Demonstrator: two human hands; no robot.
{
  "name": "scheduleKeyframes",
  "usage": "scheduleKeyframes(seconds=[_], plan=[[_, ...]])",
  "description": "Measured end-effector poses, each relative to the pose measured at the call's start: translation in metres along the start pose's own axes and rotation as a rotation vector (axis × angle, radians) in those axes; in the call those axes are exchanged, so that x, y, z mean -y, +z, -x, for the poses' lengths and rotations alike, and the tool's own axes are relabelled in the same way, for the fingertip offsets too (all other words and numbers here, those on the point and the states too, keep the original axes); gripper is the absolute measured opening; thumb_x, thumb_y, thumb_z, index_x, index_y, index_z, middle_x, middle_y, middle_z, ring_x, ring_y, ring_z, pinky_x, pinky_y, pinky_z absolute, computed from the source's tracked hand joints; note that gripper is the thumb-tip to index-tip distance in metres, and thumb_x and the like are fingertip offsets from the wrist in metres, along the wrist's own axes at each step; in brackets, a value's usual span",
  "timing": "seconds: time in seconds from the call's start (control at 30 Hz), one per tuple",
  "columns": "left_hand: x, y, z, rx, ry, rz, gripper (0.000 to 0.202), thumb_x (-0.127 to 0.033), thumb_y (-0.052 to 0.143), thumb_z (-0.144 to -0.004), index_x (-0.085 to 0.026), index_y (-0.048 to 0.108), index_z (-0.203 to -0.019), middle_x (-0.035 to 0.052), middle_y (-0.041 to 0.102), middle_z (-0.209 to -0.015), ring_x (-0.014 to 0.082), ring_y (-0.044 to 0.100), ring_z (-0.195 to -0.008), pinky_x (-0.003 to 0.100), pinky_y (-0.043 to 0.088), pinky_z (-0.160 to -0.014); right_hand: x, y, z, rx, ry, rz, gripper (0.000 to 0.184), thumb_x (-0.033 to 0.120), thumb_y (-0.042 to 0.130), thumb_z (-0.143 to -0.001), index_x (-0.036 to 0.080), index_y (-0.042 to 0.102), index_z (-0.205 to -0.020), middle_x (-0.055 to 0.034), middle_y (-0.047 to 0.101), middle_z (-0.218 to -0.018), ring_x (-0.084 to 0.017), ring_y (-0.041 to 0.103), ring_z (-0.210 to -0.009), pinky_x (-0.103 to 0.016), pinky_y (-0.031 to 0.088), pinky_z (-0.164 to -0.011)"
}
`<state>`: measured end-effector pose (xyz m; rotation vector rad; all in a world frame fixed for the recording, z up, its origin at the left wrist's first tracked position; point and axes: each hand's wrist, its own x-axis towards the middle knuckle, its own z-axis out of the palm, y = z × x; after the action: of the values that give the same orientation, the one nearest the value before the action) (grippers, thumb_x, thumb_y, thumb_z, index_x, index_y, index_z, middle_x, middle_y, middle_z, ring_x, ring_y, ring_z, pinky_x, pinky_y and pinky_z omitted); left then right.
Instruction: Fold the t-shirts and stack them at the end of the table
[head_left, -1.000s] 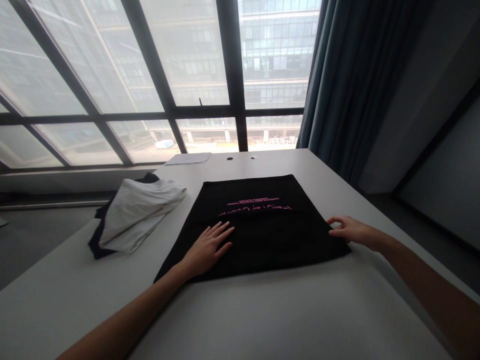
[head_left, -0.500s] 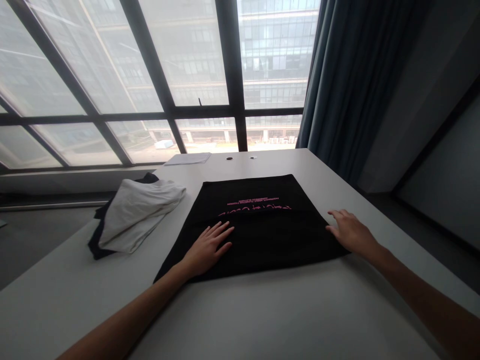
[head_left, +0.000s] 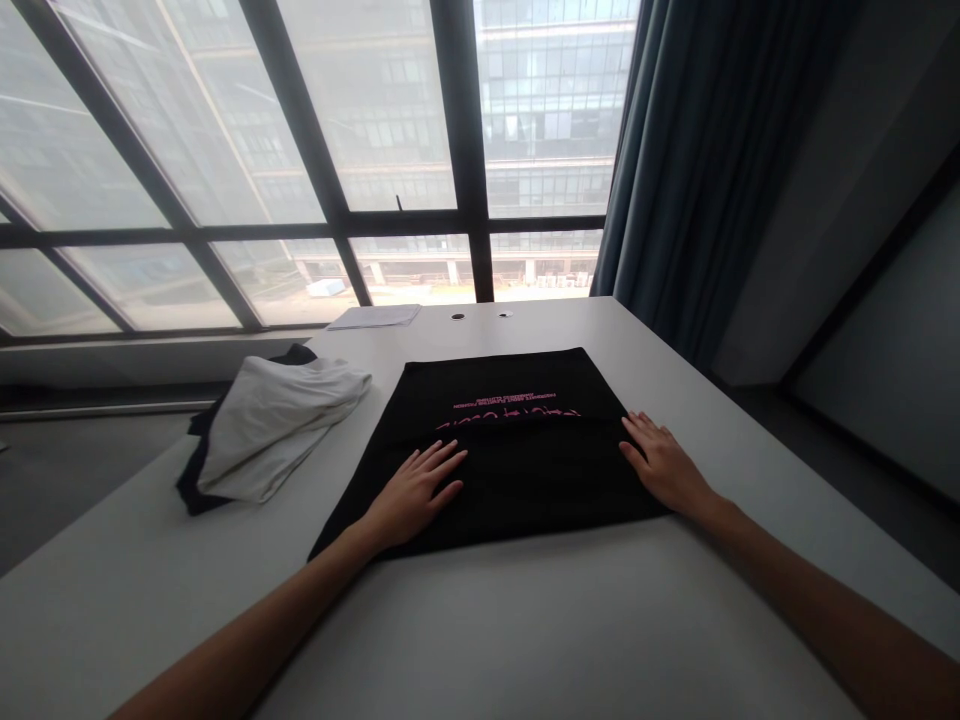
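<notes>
A black folded garment (head_left: pixel 525 480) with pink lettering near its far side lies flat in front of me; its exact kind is hidden by the folding. A fold edge crosses it, partly covering the larger pink letters. My left hand (head_left: pixel 417 492) rests palm down on its left part, fingers spread. At its right edge lies my right hand (head_left: pixel 664 462), palm down with the fingers stretched out over the cloth. Neither hand grips anything.
The garment is on a white table (head_left: pixel 540 620). To the left, a white and dark heap of cloth (head_left: pixel 277 425) lies near the table's edge. Papers (head_left: pixel 375 317) and two round cable holes are at the far end. Windows and a dark curtain (head_left: pixel 675 200) stand beyond.
My right hand has moved left and settled onto the garment's right edge. That near right corner has shifted inward. My left hand has stayed in place.
</notes>
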<state>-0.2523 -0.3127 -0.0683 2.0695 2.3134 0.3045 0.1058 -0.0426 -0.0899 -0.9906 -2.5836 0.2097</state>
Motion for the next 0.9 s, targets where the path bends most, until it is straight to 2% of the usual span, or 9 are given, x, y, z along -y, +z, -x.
scheduleKeyframes(seconds=[0.1,0.2,0.4,0.47,0.57,0.63,0.8,0.9], plan=[[-0.001,-0.003,0.001,-0.004,-0.018,-0.026,0.058,-0.057,0.037,-0.103,-0.032,0.037,-0.155,0.0019,0.032,-0.162,0.0289,0.025,-0.151,0.059,0.016,-0.122,0.000,-0.001,0.002,0.066,0.005,0.025,0.059,0.049,0.033,-0.103,0.015,0.046,-0.150,-0.0124,0.034,-0.161,-0.029,0.027,-0.151,-0.055,0.027,-0.120],[0.009,-0.009,0.003,-0.011,-0.084,-0.056,0.060,-0.061,0.034,-0.102,-0.033,0.034,-0.156,0.0032,0.030,-0.163,0.0318,0.024,-0.151,0.065,0.011,-0.120,0.003,-0.002,0.004,0.080,0.018,0.063,0.059,0.047,0.036,-0.102,0.014,0.047,-0.149,-0.0132,0.035,-0.160,-0.030,0.030,-0.149,-0.055,0.030,-0.119],[0.043,-0.011,0.007,-0.003,-0.282,-0.140,0.068,-0.066,0.030,-0.100,-0.028,0.033,-0.157,0.0046,0.024,-0.165,0.0331,0.018,-0.153,0.062,0.018,-0.119,0.017,-0.013,0.004,-0.160,-0.101,0.137,0.054,0.039,0.030,-0.104,0.015,0.045,-0.150,-0.0105,0.037,-0.160,-0.025,0.026,-0.151,-0.051,0.023,-0.123],[0.048,-0.008,0.008,0.018,-0.303,-0.157,0.069,-0.066,0.030,-0.100,-0.027,0.033,-0.158,0.0043,0.022,-0.165,0.0326,0.017,-0.153,0.061,0.016,-0.119,0.020,-0.011,0.003,-0.094,-0.106,0.119,0.055,0.041,0.032,-0.104,0.016,0.045,-0.151,-0.0097,0.036,-0.160,-0.025,0.026,-0.151,-0.051,0.025,-0.122],[0.048,-0.004,0.008,0.028,-0.307,-0.161,0.069,-0.066,0.030,-0.100,-0.028,0.032,-0.158,0.0034,0.020,-0.166,0.0323,0.015,-0.154,0.062,0.015,-0.119,0.019,-0.003,0.003,0.073,-0.058,0.094,0.058,0.048,0.036,-0.102,0.017,0.047,-0.150,-0.0103,0.038,-0.159,-0.027,0.032,-0.149,-0.051,0.031,-0.119],[0.047,-0.002,0.009,0.027,-0.306,-0.153,0.068,-0.065,0.030,-0.100,-0.028,0.032,-0.158,0.0036,0.020,-0.166,0.0323,0.015,-0.154,0.062,0.015,-0.119,0.017,0.001,0.003,0.107,-0.041,0.088,0.059,0.049,0.037,-0.102,0.016,0.047,-0.149,-0.0111,0.038,-0.159,-0.027,0.032,-0.149,-0.051,0.030,-0.120],[0.047,-0.003,0.007,0.007,-0.293,-0.105,0.068,-0.064,0.034,-0.099,-0.027,0.036,-0.156,0.0067,0.023,-0.165,0.0342,0.016,-0.153,0.064,0.014,-0.119,0.015,0.000,0.004,0.029,-0.072,0.066,0.054,0.046,0.038,-0.101,0.018,0.052,-0.146,-0.0118,0.041,-0.157,-0.029,0.034,-0.148,-0.055,0.030,-0.119],[0.051,-0.021,0.008,0.011,-0.290,-0.013,0.065,-0.062,0.033,-0.101,-0.027,0.037,-0.156,0.0090,0.026,-0.164,0.0350,0.021,-0.152,0.068,0.016,-0.116,0.015,-0.007,0.005,-0.075,-0.131,0.076,0.050,0.041,0.040,-0.100,0.016,0.057,-0.140,-0.0131,0.047,-0.154,-0.030,0.039,-0.145,-0.055,0.031,-0.119]])
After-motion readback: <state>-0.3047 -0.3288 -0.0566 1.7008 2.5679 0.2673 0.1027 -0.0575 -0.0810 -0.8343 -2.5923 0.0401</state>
